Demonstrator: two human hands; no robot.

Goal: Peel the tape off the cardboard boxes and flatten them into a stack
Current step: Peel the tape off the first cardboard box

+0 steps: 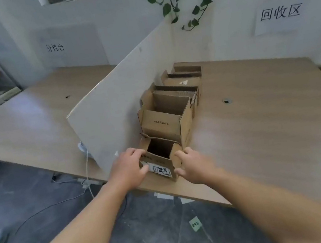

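Small cardboard box [159,161]: lower centre, at the desk [261,126] edge.
Left hand [128,169]: clasps its left wall.
Right hand [194,167]: seemingly curled round the right flap; blurred.
Handling: light, empty, bendable; take opposite walls.

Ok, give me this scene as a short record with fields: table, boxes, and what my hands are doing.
surface: wooden table, white divider standing on it
nearest: small box, open, label on front, at the table's near edge
behind it: larger box, open top
further: open boxes in a row along the divider
hands: left hand grips the small box's left side, right hand its right
wall: paper sign, hanging plant
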